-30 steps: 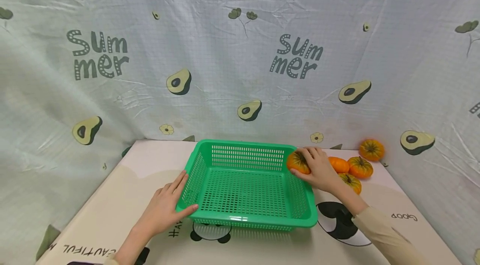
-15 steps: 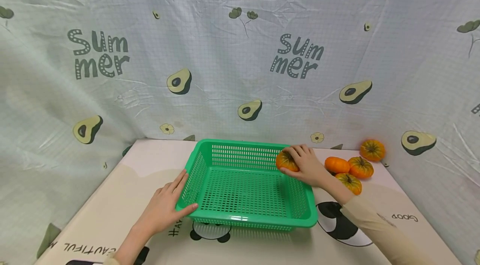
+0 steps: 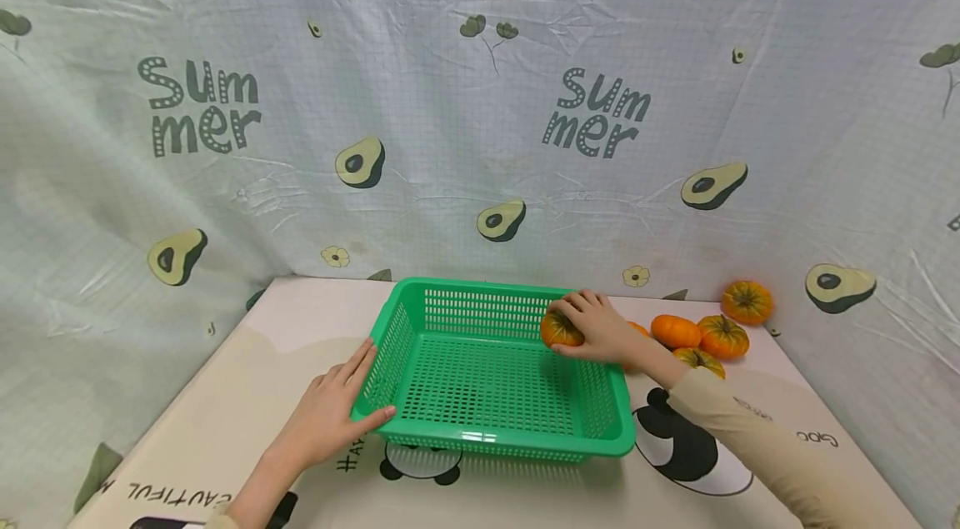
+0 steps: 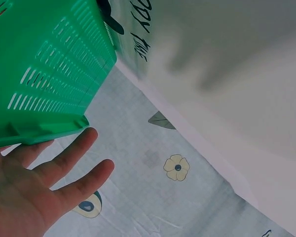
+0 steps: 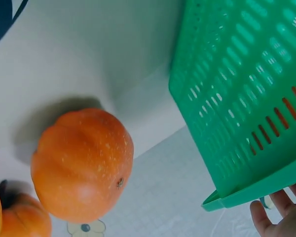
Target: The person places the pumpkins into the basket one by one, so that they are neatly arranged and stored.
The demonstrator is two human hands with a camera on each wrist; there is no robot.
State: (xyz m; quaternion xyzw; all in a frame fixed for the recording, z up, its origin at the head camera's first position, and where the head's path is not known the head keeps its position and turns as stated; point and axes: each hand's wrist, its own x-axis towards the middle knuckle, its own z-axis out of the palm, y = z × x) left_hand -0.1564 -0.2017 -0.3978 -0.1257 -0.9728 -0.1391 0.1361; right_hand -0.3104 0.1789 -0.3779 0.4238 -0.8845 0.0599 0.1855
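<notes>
A green plastic basket [image 3: 491, 439] with slotted walls stands on the table. My right hand [image 3: 600, 331] holds a small orange-and-green pumpkin [image 3: 559, 329] over the basket's back right part, below rim height or near it; I cannot tell whether it touches the bottom. On the basket's left rim rests my left hand [image 3: 330, 412], its fingers straight along the outside and the thumb over the front corner. In the left wrist view, those fingers [image 4: 71, 153] spread beside the green rim. The right wrist view shows the held pumpkin only as orange through the slots.
Right of the basket sit several more pumpkins, among them a plain orange one [image 3: 677, 331], striped ones [image 3: 723, 336] and one in the back corner [image 3: 747, 301]. A large orange pumpkin [image 5: 81, 165] shows outside the basket wall. A printed curtain [image 3: 420, 112] borders the table.
My right hand has carried the pumpkin leftward from the basket's right rim to inside its back right part. My left hand and the basket have stayed put.
</notes>
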